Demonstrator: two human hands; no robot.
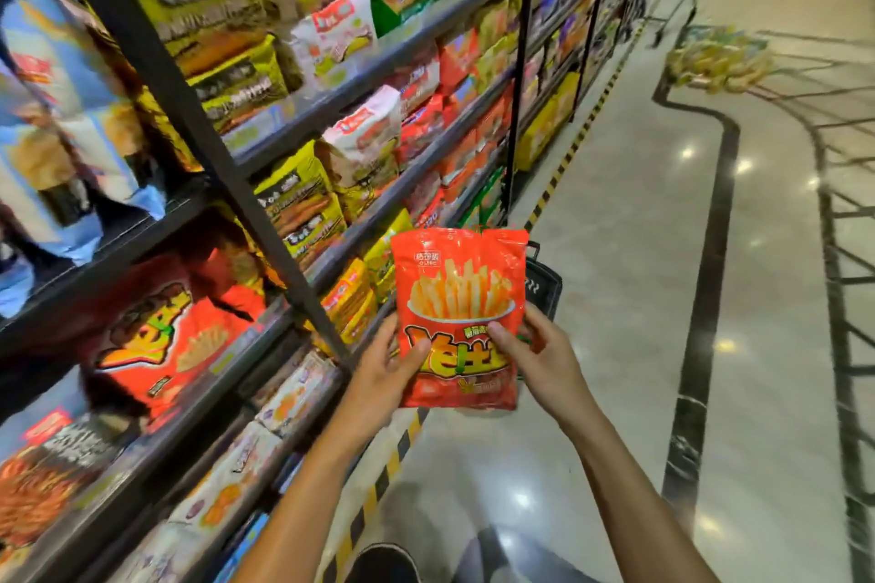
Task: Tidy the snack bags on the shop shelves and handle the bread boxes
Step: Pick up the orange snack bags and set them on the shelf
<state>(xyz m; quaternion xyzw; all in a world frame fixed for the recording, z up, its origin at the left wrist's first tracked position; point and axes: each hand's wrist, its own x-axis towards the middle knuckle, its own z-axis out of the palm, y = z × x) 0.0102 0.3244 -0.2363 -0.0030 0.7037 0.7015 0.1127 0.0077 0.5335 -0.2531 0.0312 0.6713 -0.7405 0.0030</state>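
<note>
An orange-red snack bag (459, 294) printed with French fries stands upright in the air in front of the shelves, out over the aisle. My left hand (386, 369) grips its lower left edge, thumb on the front. My right hand (537, 355) grips its lower right edge, thumb across the print. The shelves (265, 156) on the left hold several yellow, white and red snack bags. A larger bag of the same fries design (161, 336) sits on a lower shelf to the left.
A black upright post (199, 128) of the shelving slants down toward my left hand. A dark shopping basket (544, 284) stands on the floor behind the held bag. A wire cart (843, 118) with yellow packets (719, 57) is at right. The polished floor (615, 298) runs between.
</note>
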